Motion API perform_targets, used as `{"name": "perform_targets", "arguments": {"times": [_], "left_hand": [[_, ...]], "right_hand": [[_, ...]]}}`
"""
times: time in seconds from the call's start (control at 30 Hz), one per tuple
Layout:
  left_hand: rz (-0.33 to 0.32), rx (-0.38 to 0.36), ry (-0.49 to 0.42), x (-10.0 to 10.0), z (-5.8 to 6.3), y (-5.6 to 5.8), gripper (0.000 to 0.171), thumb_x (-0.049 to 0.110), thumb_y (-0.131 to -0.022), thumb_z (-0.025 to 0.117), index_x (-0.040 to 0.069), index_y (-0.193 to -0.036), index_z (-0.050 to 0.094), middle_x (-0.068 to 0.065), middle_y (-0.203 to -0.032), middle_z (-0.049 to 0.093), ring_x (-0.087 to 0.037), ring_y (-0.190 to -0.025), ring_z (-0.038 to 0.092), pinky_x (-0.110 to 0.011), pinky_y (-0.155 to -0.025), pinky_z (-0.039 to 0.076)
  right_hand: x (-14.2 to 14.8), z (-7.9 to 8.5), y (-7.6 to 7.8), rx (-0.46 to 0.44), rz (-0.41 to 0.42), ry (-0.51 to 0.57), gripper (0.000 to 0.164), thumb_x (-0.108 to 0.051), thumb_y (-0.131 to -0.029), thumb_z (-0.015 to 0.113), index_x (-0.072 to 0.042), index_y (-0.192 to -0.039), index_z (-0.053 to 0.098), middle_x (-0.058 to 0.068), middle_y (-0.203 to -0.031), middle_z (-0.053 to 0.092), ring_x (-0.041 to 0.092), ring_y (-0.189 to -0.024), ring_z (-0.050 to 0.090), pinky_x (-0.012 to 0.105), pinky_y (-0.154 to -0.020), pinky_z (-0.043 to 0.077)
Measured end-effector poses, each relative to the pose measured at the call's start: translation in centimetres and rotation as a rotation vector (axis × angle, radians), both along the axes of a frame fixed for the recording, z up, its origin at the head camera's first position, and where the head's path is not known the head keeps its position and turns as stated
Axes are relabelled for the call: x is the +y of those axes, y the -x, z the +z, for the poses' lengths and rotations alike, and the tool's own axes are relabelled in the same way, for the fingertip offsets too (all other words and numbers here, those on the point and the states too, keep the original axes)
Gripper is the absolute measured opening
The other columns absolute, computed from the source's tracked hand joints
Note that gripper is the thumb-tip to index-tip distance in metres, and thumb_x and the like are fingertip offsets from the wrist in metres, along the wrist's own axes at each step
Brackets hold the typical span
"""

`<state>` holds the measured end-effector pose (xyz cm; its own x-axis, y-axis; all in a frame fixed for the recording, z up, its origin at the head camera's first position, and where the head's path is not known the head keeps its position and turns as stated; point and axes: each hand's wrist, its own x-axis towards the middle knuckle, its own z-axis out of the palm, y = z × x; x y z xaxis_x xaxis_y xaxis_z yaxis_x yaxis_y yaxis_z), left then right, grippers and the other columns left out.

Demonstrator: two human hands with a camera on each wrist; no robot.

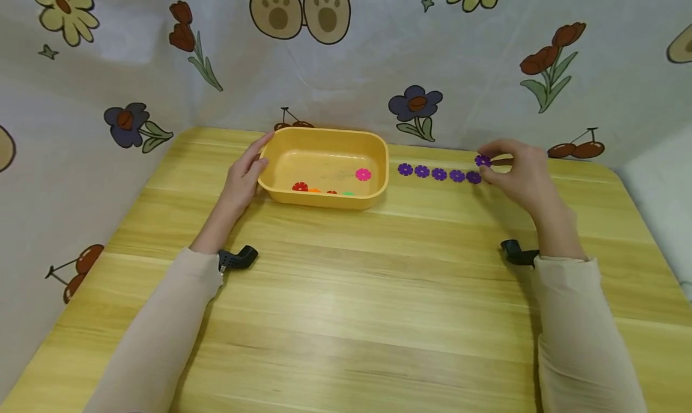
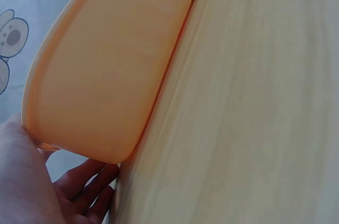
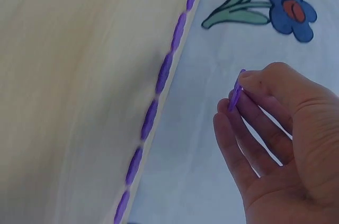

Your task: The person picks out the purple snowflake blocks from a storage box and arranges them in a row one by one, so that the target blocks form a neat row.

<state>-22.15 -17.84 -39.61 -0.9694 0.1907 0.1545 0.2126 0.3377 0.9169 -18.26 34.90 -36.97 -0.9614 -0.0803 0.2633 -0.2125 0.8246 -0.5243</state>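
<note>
My right hand [image 1: 521, 176] pinches a purple snowflake-shaped plastic disc [image 1: 483, 160] between thumb and fingertips, just above the right end of a row of similar purple discs [image 1: 439, 174]. In the right wrist view the pinched disc [image 3: 237, 91] is seen nearly edge-on, apart from the row [image 3: 150, 119] on the table. My left hand [image 1: 241, 176] grips the left end of a yellow plastic basin [image 1: 324, 201], thumb at the rim and fingers along the outside. Inside the basin lie a pink disc [image 1: 363, 174] and a red disc [image 1: 300, 186]; orange and green pieces are partly hidden by the front wall.
The wooden table [image 1: 335, 305] reaches to a patterned cloth [image 1: 357, 71] hanging behind it. Basin and row both stand near the table's back edge. A black device [image 1: 238, 258] is strapped at the left wrist, another [image 1: 519, 254] at the right.
</note>
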Motion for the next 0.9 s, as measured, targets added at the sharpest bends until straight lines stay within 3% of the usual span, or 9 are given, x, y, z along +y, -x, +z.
{"name": "perform_targets", "arguments": {"times": [0.1,0.2,0.27,0.43,0.6,0.77,0.83,0.87,0.9], "left_hand": [[0.003,-0.003,0.005,0.3,0.2,-0.1,0.054,0.012,-0.11,0.045,0.018,-0.163,0.043,-0.002,-0.171,0.037,-0.023,-0.158,0.035,-0.047,-0.127,0.035],[0.0,0.003,0.012,0.5,0.3,0.0,0.053,0.012,-0.11,0.045,0.018,-0.163,0.043,-0.002,-0.171,0.037,-0.023,-0.157,0.035,-0.047,-0.127,0.035],[0.0,0.007,0.017,0.6,0.2,0.0,0.053,0.012,-0.11,0.045,0.018,-0.163,0.043,-0.002,-0.171,0.037,-0.022,-0.158,0.034,-0.047,-0.128,0.034],[0.004,0.003,0.031,0.6,-0.1,0.2,0.053,0.015,-0.111,0.043,0.022,-0.164,0.042,0.0,-0.171,0.036,-0.022,-0.158,0.033,-0.047,-0.128,0.033],[0.013,0.001,0.043,0.3,-0.2,0.2,0.053,0.018,-0.111,0.043,0.026,-0.164,0.042,0.003,-0.171,0.036,-0.021,-0.156,0.036,-0.047,-0.126,0.036],[0.007,0.008,0.037,0.0,-0.2,0.1,0.053,0.017,-0.112,0.042,0.025,-0.164,0.041,0.002,-0.172,0.035,-0.02,-0.159,0.03,-0.045,-0.13,0.029],[0.006,0.009,0.035,0.1,-0.1,0.0,0.053,0.016,-0.112,0.042,0.024,-0.164,0.041,0.0,-0.172,0.035,-0.02,-0.16,0.029,-0.046,-0.131,0.027],[0.004,0.01,0.032,0.1,0.0,-0.1,0.053,0.015,-0.112,0.042,0.022,-0.164,0.041,-0.001,-0.172,0.035,-0.021,-0.16,0.029,-0.046,-0.131,0.026],[0.001,0.01,0.029,0.2,0.0,-0.1,0.053,0.014,-0.111,0.042,0.021,-0.164,0.041,-0.002,-0.172,0.034,-0.021,-0.16,0.028,-0.046,-0.131,0.026]], "right_hand": [[1.8,0.2,-0.6,0.009,-0.033,0.023,0.03,-0.007,-0.093,0.076,-0.002,-0.123,0.074,0.023,-0.118,0.074,0.013,-0.098,0.075,0.0,-0.088,0.041],[3.8,0.5,-1.5,0.008,-0.09,0.036,0.031,-0.009,-0.094,0.076,-0.002,-0.125,0.074,0.025,-0.119,0.072,-0.021,-0.087,0.059,-0.005,-0.076,0.039],[5.1,0.7,-2.0,-0.002,-0.127,0.032,0.032,-0.012,-0.096,0.075,-0.003,-0.126,0.073,0.024,-0.12,0.071,-0.029,-0.085,0.049,-0.004,-0.074,0.04],[7.5,0.6,-3.0,-0.04,-0.175,0.013,0.034,-0.015,-0.097,0.075,-0.002,-0.128,0.072,0.018,-0.119,0.069,-0.026,-0.088,0.048,-0.005,-0.074,0.04],[9.1,0.3,-3.5,-0.067,-0.212,-0.019,0.035,-0.017,-0.098,0.074,-0.001,-0.129,0.071,0.02,-0.125,0.066,-0.025,-0.089,0.046,-0.006,-0.07,0.037],[10.6,0.1,-3.4,-0.113,-0.265,-0.06,0.037,-0.026,-0.101,0.07,-0.005,-0.132,0.07,0.021,-0.127,0.066,0.003,-0.102,0.06,-0.001,-0.071,0.037],[11.3,-0.2,-3.5,-0.147,-0.273,-0.063,0.039,-0.03,-0.102,0.069,-0.006,-0.133,0.069,0.019,-0.129,0.066,-0.001,-0.1,0.061,0.002,-0.076,0.04],[11.7,-0.4,-3.6,-0.161,-0.271,-0.055,0.04,-0.031,-0.102,0.068,-0.006,-0.134,0.069,0.02,-0.131,0.065,-0.011,-0.095,0.055,0.005,-0.088,0.042],[12.1,-0.6,-3.7,-0.173,-0.267,-0.05,0.041,-0.031,-0.103,0.067,-0.005,-0.134,0.068,0.02,-0.132,0.064,-0.016,-0.093,0.053,0.006,-0.091,0.043]]}}
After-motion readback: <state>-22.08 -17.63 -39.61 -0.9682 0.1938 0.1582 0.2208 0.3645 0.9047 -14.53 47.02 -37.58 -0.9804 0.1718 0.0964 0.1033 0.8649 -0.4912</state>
